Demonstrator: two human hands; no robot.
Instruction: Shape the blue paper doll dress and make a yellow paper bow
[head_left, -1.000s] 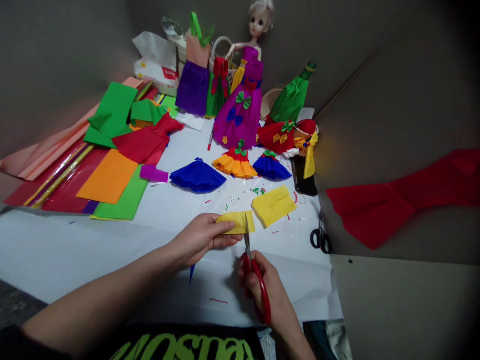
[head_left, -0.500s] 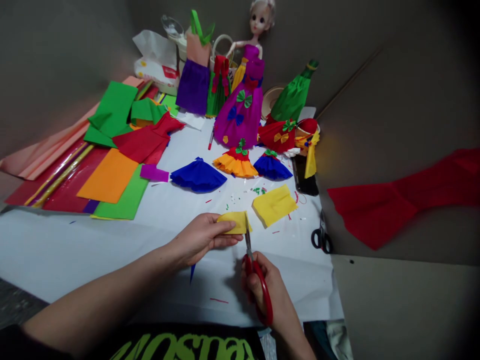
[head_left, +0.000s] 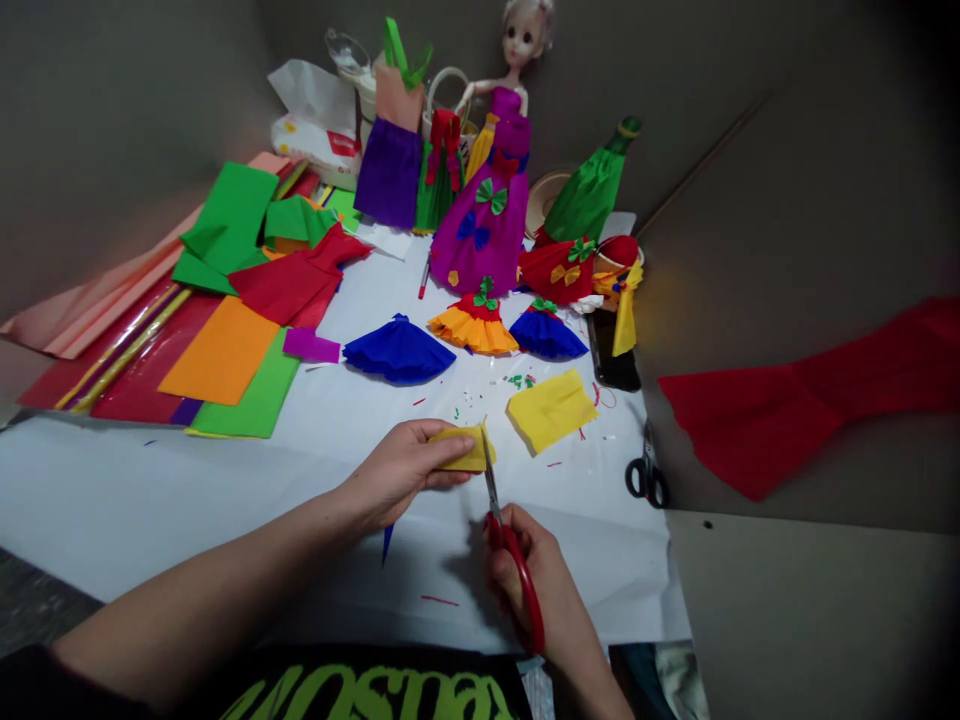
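Note:
A small folded piece of yellow crepe paper (head_left: 459,458) is pinched between the thumb and fingers of my left hand (head_left: 405,462). My right hand (head_left: 544,570) grips red-handled scissors (head_left: 517,575), their blades pointing away from me and lying along the right end of the paper. A thin strip at that end stands slightly apart from the rest. Just beyond, to the right, a larger yellow paper piece (head_left: 551,410) lies on the white-covered table (head_left: 247,520). Small green and red scraps are scattered around it.
Black-handled scissors (head_left: 646,480) lie at the right table edge near a dark phone (head_left: 616,355). Small paper dresses, such as a blue one (head_left: 399,350), sit in the middle. A doll (head_left: 487,220) stands behind. Coloured sheets (head_left: 217,350) are piled at left.
The scissor blades have shifted slightly left and tilted along the paper's right end. The edge strip has separated a little, and the paper has moved slightly left.

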